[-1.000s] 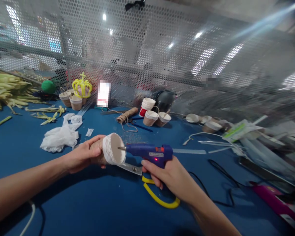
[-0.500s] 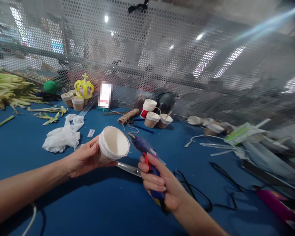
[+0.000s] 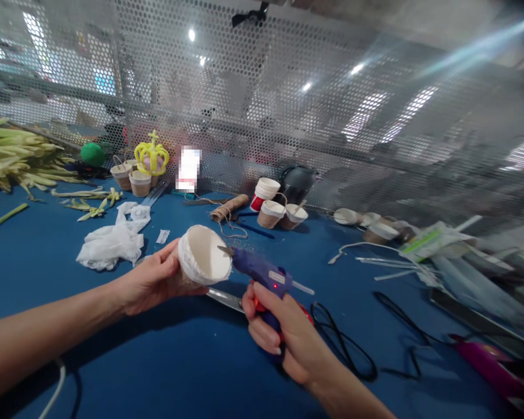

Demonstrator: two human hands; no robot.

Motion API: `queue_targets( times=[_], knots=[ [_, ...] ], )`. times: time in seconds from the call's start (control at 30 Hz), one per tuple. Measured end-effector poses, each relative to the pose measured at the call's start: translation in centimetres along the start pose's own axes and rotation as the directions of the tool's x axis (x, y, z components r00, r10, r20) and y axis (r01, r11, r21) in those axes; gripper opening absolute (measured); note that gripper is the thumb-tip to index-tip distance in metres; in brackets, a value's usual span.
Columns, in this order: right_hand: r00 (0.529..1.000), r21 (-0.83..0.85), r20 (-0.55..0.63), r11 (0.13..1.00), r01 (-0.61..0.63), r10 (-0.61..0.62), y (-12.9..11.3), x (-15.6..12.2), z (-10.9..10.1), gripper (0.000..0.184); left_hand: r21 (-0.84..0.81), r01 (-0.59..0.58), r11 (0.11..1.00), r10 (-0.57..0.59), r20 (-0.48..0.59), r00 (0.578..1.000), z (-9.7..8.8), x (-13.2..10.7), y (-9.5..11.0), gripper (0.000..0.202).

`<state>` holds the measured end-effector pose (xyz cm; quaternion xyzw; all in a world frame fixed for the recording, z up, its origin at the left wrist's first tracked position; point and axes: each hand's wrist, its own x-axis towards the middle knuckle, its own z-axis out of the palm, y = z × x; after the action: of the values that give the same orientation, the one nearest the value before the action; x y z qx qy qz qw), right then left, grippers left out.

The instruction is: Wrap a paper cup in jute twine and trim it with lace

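My left hand (image 3: 151, 280) is closed round a paper cup (image 3: 199, 263) wrapped in twine with white lace at its rim; the cup's mouth is turned towards me and to the right. My right hand (image 3: 283, 333) grips the handle of a blue hot glue gun (image 3: 262, 274) with a red light on its side. The gun's metal nozzle points left and reaches the cup's rim, inside the mouth. A glue stick pokes out of the gun's back end. The gun's black cord (image 3: 344, 343) loops on the blue table to the right.
Scissors (image 3: 227, 299) lie under the cup. Crumpled white lace (image 3: 109, 244) is at the left, green leaves (image 3: 13, 157) far left. Finished cups (image 3: 133, 177), a yellow crown (image 3: 152, 157), a twine spool (image 3: 229, 206) and more cups (image 3: 279, 212) stand before the perforated metal screen (image 3: 262, 105).
The glue gun swung from pointing level, to tilted away behind the cup, and now its nozzle is back at the cup's rim. The cup's mouth turned more towards me.
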<state>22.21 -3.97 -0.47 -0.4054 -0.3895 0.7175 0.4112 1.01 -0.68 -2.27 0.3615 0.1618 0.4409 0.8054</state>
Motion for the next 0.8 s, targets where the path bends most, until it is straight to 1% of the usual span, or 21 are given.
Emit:
queue_targets(
  times=[0.03,0.1,0.13,0.2,0.27,0.33,0.4,0.5,0.57,0.7,0.73,0.8],
  knots=[
    [0.998,-0.107,-0.044,0.994,0.035,-0.04,-0.1,-0.1,0.0,0.034,0.02,-0.003,1.0,0.003,-0.004,1.0,-0.1,0.0,0.0,0.054],
    [0.986,-0.298,-0.125,0.952,0.066,-0.108,-0.3,-0.3,-0.2,0.034,0.063,-0.015,0.998,0.015,-0.008,1.0,-0.5,0.1,0.0,0.051],
    [0.98,-0.377,-0.145,0.924,0.07,-0.133,-0.5,-0.3,-0.4,0.034,0.081,-0.023,0.996,0.024,-0.005,1.0,-0.7,0.2,0.0,0.049],
    [0.98,-0.489,-0.132,0.87,0.064,-0.146,-0.9,-0.5,-0.7,0.034,0.105,-0.034,0.994,0.034,0.0,0.999,-1.2,0.3,-0.1,0.047],
    [0.985,-0.529,-0.104,0.846,0.061,-0.136,-1.3,-0.6,-0.9,0.034,0.109,-0.036,0.993,0.035,0.008,0.999,-1.6,0.4,-0.2,0.047],
    [0.985,-0.514,-0.1,0.855,0.072,-0.143,-1.7,-0.7,-1.0,0.032,0.108,-0.036,0.994,0.034,0.02,0.999,-1.8,0.5,-0.3,0.048],
    [0.978,-0.489,-0.113,0.867,0.097,-0.174,-2.0,-0.8,-1.2,0.032,0.114,-0.033,0.993,0.03,0.03,0.999,-1.8,0.5,-0.4,0.052],
    [0.98,-0.508,-0.085,0.854,0.111,-0.178,-2.2,-0.6,-1.4,0.033,0.128,0.0,0.992,-0.005,0.039,0.999,-1.6,0.3,-0.3,0.055],
    [0.983,-0.57,-0.052,0.813,0.117,-0.177,-2.3,-0.6,-1.6,0.033,0.119,0.034,0.992,-0.04,0.052,0.998,-1.4,0.2,-0.1,0.053],
    [0.969,-0.729,0.0,0.664,0.169,-0.246,-3.0,-1.0,-1.6,0.032,0.11,0.081,0.991,-0.092,0.097,0.991,-1.3,0.1,0.1,0.048],
    [0.964,-0.744,0.008,0.642,0.183,-0.265,-3.3,-1.2,-1.6,0.032,0.112,0.09,0.99,-0.103,0.111,0.989,-1.3,0.1,0.1,0.047],
    [0.957,-0.743,0.003,0.64,0.195,-0.289,-3.6,-1.3,-1.6,0.031,0.113,0.111,0.987,-0.126,0.139,0.982,-1.2,0.1,0.0,0.048]
  ],
)
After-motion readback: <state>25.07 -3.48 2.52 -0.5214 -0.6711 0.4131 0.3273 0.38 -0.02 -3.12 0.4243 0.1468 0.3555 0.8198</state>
